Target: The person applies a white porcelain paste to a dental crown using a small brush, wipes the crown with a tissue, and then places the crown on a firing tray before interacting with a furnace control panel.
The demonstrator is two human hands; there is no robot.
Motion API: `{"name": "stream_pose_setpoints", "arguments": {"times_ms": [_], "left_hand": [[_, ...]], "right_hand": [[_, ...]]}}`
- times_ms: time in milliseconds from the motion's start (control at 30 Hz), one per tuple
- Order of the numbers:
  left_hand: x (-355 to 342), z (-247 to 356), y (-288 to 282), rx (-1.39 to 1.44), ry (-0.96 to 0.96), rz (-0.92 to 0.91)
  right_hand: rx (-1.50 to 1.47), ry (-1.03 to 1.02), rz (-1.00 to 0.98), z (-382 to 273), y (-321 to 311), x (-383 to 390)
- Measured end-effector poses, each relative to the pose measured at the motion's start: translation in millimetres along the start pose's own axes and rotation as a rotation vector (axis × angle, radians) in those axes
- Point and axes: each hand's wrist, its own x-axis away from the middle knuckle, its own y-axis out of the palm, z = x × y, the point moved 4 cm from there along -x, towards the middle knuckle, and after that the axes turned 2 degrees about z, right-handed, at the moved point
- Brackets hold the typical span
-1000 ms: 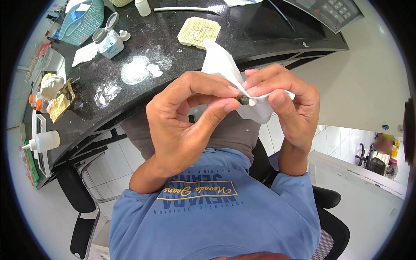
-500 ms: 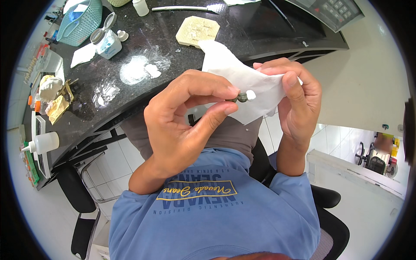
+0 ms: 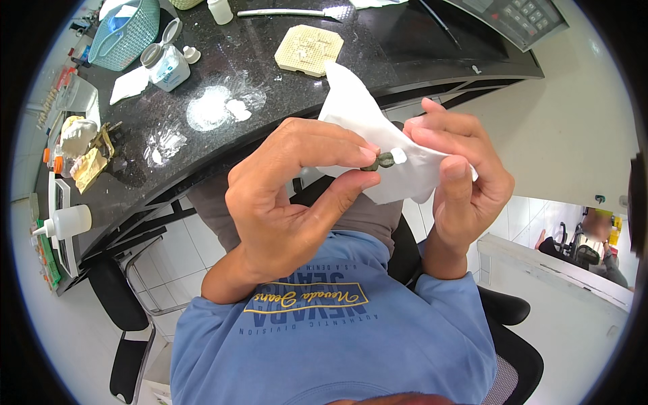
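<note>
Between thumb and forefinger, my left hand (image 3: 273, 196) pinches a small dark green piece (image 3: 386, 160). A white, tooth-like cap (image 3: 399, 156) sits on the end of it that points toward my other hand. My right hand (image 3: 472, 179) is closed on a white tissue (image 3: 358, 111), gripping it between thumb and fingers at its right edge. The tissue spreads behind and under the green piece; I cannot tell whether the two touch. Both hands are raised over my lap, in front of the dark counter.
On the speckled black counter (image 3: 243, 61) are a cream pegged block (image 3: 309, 50), an open jar (image 3: 166, 67), white powder (image 3: 216, 108), a white-handled brush (image 3: 290, 13) and a teal basket (image 3: 125, 37). A squeeze bottle (image 3: 71, 223) and plaster model (image 3: 79, 135) stand left. A chair (image 3: 118, 293) is lower left.
Both hands have shifted slightly down and to the right with the green piece and tissue. The right fingers have spread upward a little, and the white cap has tilted upward.
</note>
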Motion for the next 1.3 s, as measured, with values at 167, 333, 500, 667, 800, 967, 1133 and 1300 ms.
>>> {"name": "stream_pose_setpoints", "arguments": {"times_ms": [167, 333, 500, 667, 800, 967, 1133, 1300], "left_hand": [[-1.2, 1.0, -0.8, 0.002, 0.044, -0.008], [0.7, 1.0, -1.3, -0.011, 0.067, 0.002], [1.4, 1.5, -1.5, -0.076, 0.121, 0.017], [2.7, 3.9, -1.6, -0.158, 0.186, 0.019], [0.4, 6.0, -1.3, -0.206, 0.288, 0.006], [-1.4, 7.6, 0.4, -0.237, 0.307, 0.01], [-1.9, 6.0, -0.2, -0.263, 0.309, 0.027], [-3.1, 3.9, -0.1, -0.284, 0.308, 0.028]], "right_hand": [[0.067, -0.045, -0.022, -3.8, 1.6, 4.6], [0.064, -0.05, -0.034, -3.0, 4.7, 8.0], [0.004, -0.018, -0.004, -1.2, 5.6, 7.7], [-0.031, 0.034, 0.014, 3.4, 1.9, 3.4], [0.033, -0.048, -0.04, 4.0, -1.6, -4.9], [0.184, -0.167, -0.138, -8.3, -1.8, -11.1], [0.268, -0.27, -0.218, -9.4, 3.2, -12.8], [0.266, -0.218, -0.239, -7.9, 4.8, -11.7]]}}
